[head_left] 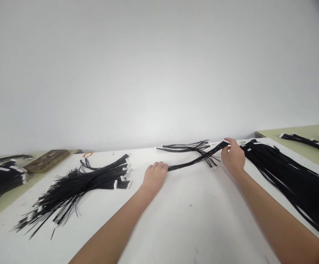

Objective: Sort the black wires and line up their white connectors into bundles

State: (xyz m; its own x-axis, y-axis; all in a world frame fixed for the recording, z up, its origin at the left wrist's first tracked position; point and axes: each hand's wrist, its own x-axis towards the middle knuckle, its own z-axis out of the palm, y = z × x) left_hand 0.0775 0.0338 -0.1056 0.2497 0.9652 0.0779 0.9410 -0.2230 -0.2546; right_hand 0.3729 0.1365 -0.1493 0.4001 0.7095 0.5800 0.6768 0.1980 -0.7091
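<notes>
A black wire harness [195, 160] stretches between my two hands above the white table. My left hand [156, 176] is closed around its left end, which the fingers hide. My right hand [233, 156] pinches the other end between thumb and fingers, by a small white connector [226, 142]. Behind the held harness, more black wires [187, 147] with white connectors lie loosely crossed on the table. To the left of my left hand is a large pile of black wire harnesses [85, 181], with white connectors at its right end and loose wire tips at its left.
On the right lies a thick stack of black wires [288, 172]. A brown wooden block [47, 161] and a yellow ring [88, 154] are at the back left. Further harnesses [4, 176] sit at the far left, others [308, 141] at the far right. A pale wall [159, 73] rises behind.
</notes>
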